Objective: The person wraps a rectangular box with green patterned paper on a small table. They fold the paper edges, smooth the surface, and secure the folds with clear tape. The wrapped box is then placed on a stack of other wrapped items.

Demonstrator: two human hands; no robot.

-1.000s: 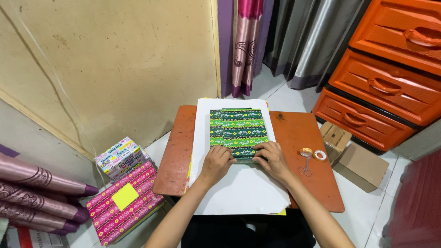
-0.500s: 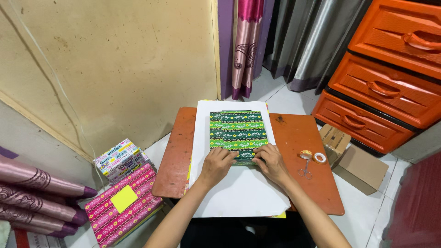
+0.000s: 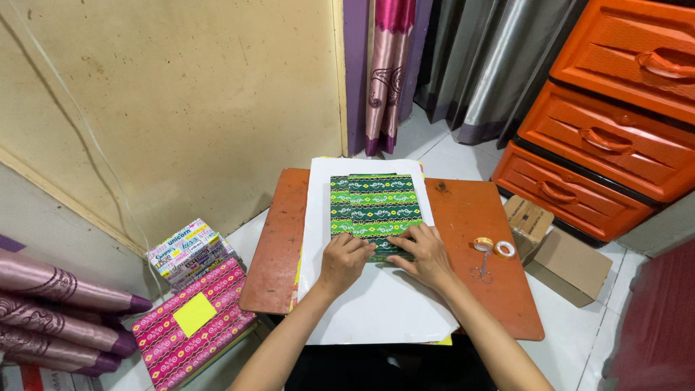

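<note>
A flat box wrapped in green patterned paper lies on a white sheet spread over a low orange-brown table. My left hand presses its fingers on the near left edge of the green package. My right hand lies flat on the near right corner, fingers spread over the folded paper. Neither hand lifts anything.
Small scissors and two tape rolls lie on the table's right side. Cardboard boxes and orange plastic drawers stand right. A pink wrapped box, a lettered wrapped box and purple paper rolls lie left.
My right hand slid a little forward and inward over the package's near edge. The left hand stayed almost in place.
</note>
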